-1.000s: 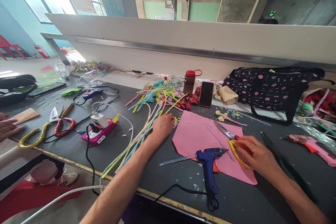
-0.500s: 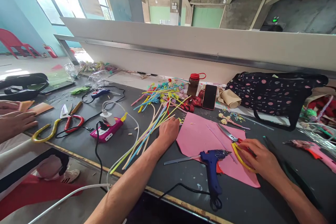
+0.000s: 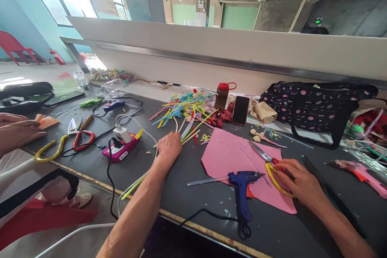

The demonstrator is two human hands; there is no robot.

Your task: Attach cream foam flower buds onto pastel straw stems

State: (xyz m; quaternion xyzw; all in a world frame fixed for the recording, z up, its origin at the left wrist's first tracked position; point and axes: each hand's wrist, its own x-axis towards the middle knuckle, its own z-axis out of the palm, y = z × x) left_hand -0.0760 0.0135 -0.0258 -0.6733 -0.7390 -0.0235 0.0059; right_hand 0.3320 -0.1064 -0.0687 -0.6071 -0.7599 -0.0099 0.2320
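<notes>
My left hand (image 3: 169, 146) is closed over a bunch of long, thin pipe cleaners (image 3: 193, 132) in yellow, pale blue and cream, lying across the table; its fingertips are partly hidden. At the right, my right hand (image 3: 298, 181) grips the red and yellow handles of scissors (image 3: 273, 171), whose blades rest over a pink sheet (image 3: 223, 151). A blue glue gun (image 3: 242, 195), with a clear glue stick in its back, lies between my hands, its nozzle over the sheet. Beyond my left hand is a pile of coloured pipe cleaner pieces (image 3: 184, 107).
To the left are a magenta power strip (image 3: 122, 149) with cables, open pliers-like cutters (image 3: 83, 139) and another person's hands (image 3: 21, 131) holding orange material. A bottle (image 3: 221, 96), a phone (image 3: 240, 110) and a patterned bag (image 3: 314, 109) stand behind. A pink glue gun (image 3: 359, 175) lies far right.
My left hand has moved left along the pipe cleaners, toward me slightly. My right hand stays on the scissors. The other person's orange piece has shifted.
</notes>
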